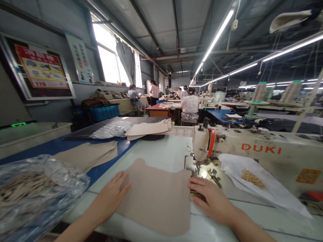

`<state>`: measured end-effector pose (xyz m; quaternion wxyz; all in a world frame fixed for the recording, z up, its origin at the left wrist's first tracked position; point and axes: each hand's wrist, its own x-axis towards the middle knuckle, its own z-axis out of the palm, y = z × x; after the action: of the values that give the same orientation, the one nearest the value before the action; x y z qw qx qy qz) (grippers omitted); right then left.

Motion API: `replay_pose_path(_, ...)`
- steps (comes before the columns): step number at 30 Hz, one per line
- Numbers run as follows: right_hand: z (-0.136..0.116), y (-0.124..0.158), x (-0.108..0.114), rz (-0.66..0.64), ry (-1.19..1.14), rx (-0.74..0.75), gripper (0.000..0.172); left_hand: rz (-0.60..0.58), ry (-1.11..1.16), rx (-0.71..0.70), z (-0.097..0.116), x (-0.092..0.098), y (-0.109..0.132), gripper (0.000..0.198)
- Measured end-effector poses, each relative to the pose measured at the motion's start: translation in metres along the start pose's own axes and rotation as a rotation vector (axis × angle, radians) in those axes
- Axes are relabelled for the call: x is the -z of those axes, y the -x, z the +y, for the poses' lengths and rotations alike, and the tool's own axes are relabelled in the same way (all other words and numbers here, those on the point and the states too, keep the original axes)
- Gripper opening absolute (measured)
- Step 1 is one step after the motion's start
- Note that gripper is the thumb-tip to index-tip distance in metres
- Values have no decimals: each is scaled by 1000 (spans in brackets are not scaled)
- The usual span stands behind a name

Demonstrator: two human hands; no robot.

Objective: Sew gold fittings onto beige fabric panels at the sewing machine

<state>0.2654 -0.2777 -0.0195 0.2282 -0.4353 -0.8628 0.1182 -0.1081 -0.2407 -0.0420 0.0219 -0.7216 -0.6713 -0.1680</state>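
Note:
A flat beige fabric panel point(156, 198) with a curved outline lies on the pale sewing table point(171, 148). On its left edge rests my left hand point(113, 191), fingers stretched out and thumb apart. My right hand point(207, 195) lies at the panel's right edge, beside the sewing machine's needle area, its fingers extended and touching the edge. Neither hand grips anything. The sewing machine point(252, 144), marked DUKI, stands at the right with its needle and presser foot just past the panel's upper right corner.
Beige panels point(88, 154) are stacked on the blue table at left, more point(148, 129) behind. A clear plastic bag point(68, 174) of small beige pieces sits front left. White paper point(234, 164) holds small gold-coloured parts point(252, 178). Several people sit or stand farther back.

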Motion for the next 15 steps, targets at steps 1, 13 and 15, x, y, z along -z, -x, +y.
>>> replay_pose_path(1,0,1,-2,-5,9,-11,37,-3,18,8,5,2,8,53)
replay_pose_path(13,48,11,-36,130,109,50,42,650,200,246,-7,86,66,32)
replay_pose_path(15,52,12,-39,131,118,50,43,697,126,370,-34,110,64,33)
